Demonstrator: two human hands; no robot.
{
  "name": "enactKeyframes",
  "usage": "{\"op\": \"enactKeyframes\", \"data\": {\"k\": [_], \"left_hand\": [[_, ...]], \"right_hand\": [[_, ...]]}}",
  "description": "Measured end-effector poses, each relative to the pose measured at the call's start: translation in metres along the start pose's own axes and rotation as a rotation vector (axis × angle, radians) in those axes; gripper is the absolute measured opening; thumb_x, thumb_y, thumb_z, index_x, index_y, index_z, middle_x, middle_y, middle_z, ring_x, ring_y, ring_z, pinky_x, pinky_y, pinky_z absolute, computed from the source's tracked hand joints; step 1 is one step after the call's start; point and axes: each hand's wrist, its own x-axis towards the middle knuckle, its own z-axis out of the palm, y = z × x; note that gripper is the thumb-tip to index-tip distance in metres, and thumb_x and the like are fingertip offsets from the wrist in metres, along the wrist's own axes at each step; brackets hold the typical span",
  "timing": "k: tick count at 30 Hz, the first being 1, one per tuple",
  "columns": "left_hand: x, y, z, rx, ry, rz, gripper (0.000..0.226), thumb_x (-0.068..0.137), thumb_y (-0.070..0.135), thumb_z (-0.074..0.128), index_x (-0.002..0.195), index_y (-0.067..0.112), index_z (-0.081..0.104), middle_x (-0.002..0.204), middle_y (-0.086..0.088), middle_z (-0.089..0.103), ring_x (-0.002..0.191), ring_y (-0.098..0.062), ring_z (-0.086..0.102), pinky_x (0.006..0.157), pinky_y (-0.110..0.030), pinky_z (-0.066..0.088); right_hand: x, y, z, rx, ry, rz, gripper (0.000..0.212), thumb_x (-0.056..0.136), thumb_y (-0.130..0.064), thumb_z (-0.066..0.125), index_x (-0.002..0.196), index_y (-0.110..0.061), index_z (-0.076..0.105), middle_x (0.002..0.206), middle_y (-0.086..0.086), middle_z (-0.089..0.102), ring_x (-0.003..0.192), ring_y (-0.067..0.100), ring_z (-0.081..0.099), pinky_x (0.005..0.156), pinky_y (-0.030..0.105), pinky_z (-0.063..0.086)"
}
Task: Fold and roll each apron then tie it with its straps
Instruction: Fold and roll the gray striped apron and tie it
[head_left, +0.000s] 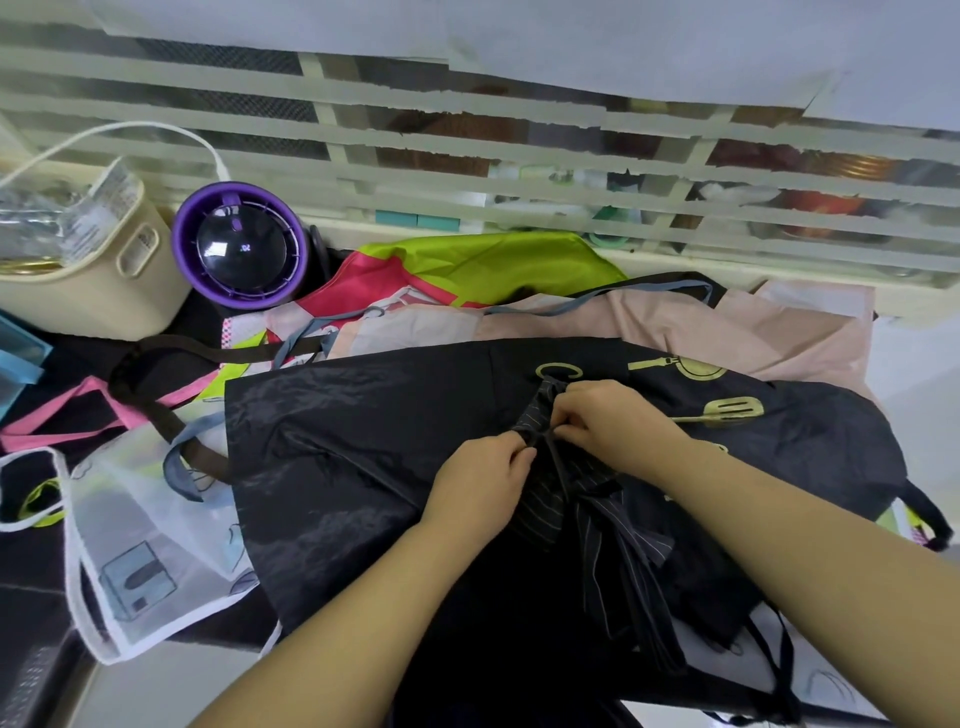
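Two hands, left (483, 478) and right (608, 415), pinch the striped apron roll (540, 514) between them.

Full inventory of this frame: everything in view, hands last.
rolled dark pinstriped apron: 1, black-grey, centre, on top of the black apron
glossy black apron with gold utensil prints: 1, black, spread across the middle
pale pink apron: 1, pink, behind the black one
lime-and-red apron: 1, green and red, far centre
translucent white apron with blue prints: 1, white, near left
purple round appliance with dark dome: 1, purple, far left
cream plastic basket: 1, cream, far left corner
left hand: 1, fingers grip the roll
right hand: 1, fingers pinch at the roll
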Motion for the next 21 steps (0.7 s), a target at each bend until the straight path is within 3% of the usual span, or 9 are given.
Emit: {"op": "enactKeyframes", "data": {"k": [6, 11, 16, 21], "left_hand": [[-0.011, -0.011, -0.009, 0.275, -0.083, 0.044, 0.024, 0.101, 0.035, 0.035, 0.081, 0.024, 0.042, 0.075, 0.009, 0.047, 0.071, -0.014, 0.048, 0.062, -0.029, 0.038], [-0.011, -0.013, -0.011, 0.235, -0.092, -0.017, 0.025, 0.102, 0.037, 0.035, 0.083, 0.024, 0.045, 0.078, 0.009, 0.051, 0.075, -0.015, 0.052, 0.063, -0.029, 0.039], [-0.012, -0.010, -0.007, 0.187, -0.002, 0.018, 0.025, 0.100, 0.039, 0.038, 0.097, 0.021, 0.054, 0.091, 0.010, 0.048, 0.083, -0.013, 0.054, 0.069, -0.029, 0.045], [-0.008, -0.002, -0.004, 0.088, 0.012, 0.057, 0.024, 0.100, 0.039, 0.039, 0.101, 0.021, 0.055, 0.095, 0.012, 0.044, 0.086, -0.010, 0.051, 0.071, -0.027, 0.041]], "right_hand": [[0.003, 0.017, -0.008, -0.116, -0.052, 0.039, 0.010, 0.092, -0.020, 0.056, 0.093, -0.012, 0.063, 0.103, 0.002, 0.059, 0.097, 0.023, 0.056, 0.078, 0.031, 0.041], [0.008, 0.013, -0.009, -0.118, -0.056, 0.111, 0.012, 0.092, -0.018, 0.053, 0.098, -0.015, 0.063, 0.106, 0.002, 0.058, 0.098, 0.024, 0.056, 0.079, 0.035, 0.046], [-0.001, -0.004, -0.010, -0.055, 0.003, 0.139, 0.016, 0.089, -0.026, 0.058, 0.104, -0.023, 0.062, 0.092, -0.004, 0.060, 0.090, 0.020, 0.059, 0.071, 0.031, 0.047], [-0.006, -0.022, 0.004, 0.196, 0.017, 0.288, 0.017, 0.092, -0.022, 0.053, 0.107, -0.020, 0.062, 0.093, -0.003, 0.066, 0.088, 0.017, 0.061, 0.081, 0.033, 0.050]]}}
